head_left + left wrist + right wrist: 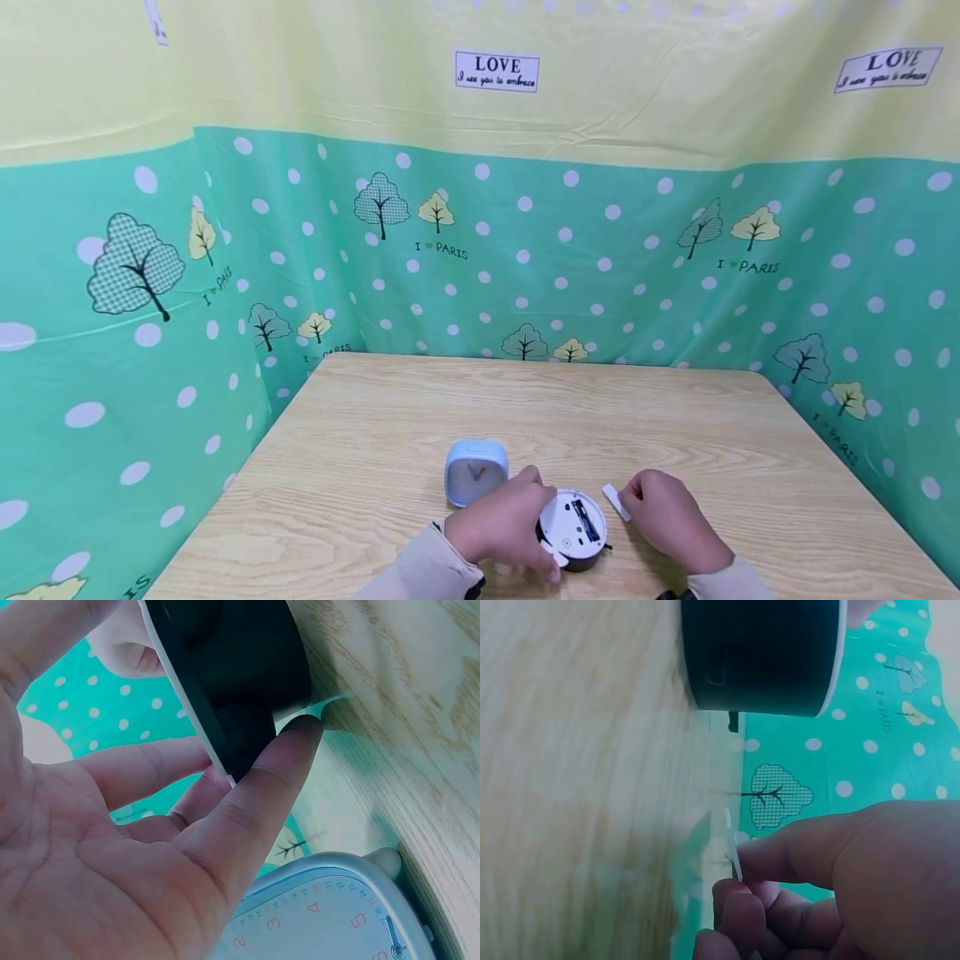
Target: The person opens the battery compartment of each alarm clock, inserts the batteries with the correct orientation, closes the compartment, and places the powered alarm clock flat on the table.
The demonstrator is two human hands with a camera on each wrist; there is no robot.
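Observation:
A round alarm clock (558, 518) with a white back and black body lies back-up on the table. Its battery slot is uncovered, and a dark battery (584, 518) appears to sit inside. My left hand (506, 521) grips the clock from the left, thumb and fingers round its edge, as the left wrist view also shows on the black body (232, 660). Just right of the clock, my right hand (667, 517) pinches a small white battery cover (617, 502) between thumb and fingers. In the right wrist view that thin cover (733, 844) is apart from the clock.
A light blue square clock (476, 450) stands behind and left of my left hand, close to it. Everything rests on a wood-grain table (375, 442). A green and yellow patterned curtain (525, 275) hangs behind and at both sides.

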